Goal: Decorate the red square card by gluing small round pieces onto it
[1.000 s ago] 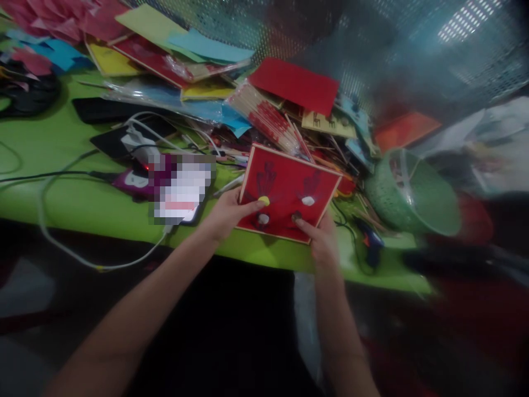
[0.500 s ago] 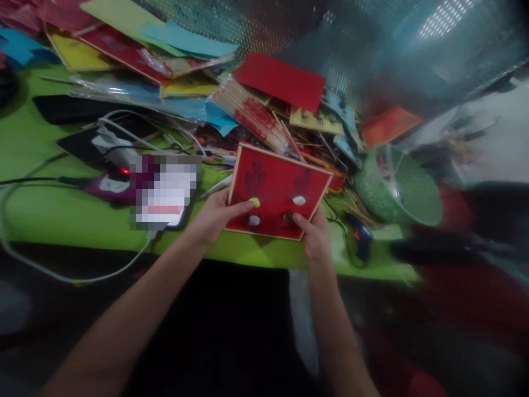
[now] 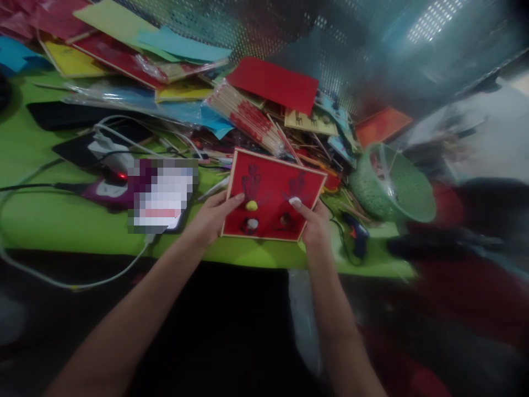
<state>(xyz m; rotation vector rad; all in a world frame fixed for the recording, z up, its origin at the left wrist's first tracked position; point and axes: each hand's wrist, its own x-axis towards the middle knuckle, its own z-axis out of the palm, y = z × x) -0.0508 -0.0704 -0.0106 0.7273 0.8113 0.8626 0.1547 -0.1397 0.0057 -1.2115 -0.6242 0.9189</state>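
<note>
Between my hands is a square red board with a pale wooden edge, tilted up towards me over the front of the green table. Dark drawn figures mark its face, along with a yellow dot, white dots and a dark one at lower right. My left hand grips the board's left edge, thumb on the front beside the yellow dot. My right hand holds the right edge, its thumb touching the upper white dot. The fingers behind the board are hidden.
A phone with a blurred screen and a purple power strip with cables lie left. Bundled sticks, coloured paper and a red sheet pile up behind. A green basket and a glue gun sit right.
My right thumb has moved up from the lower dark dot to the upper white dot. My left thumb has slid off the yellow dot towards the board's edge.
</note>
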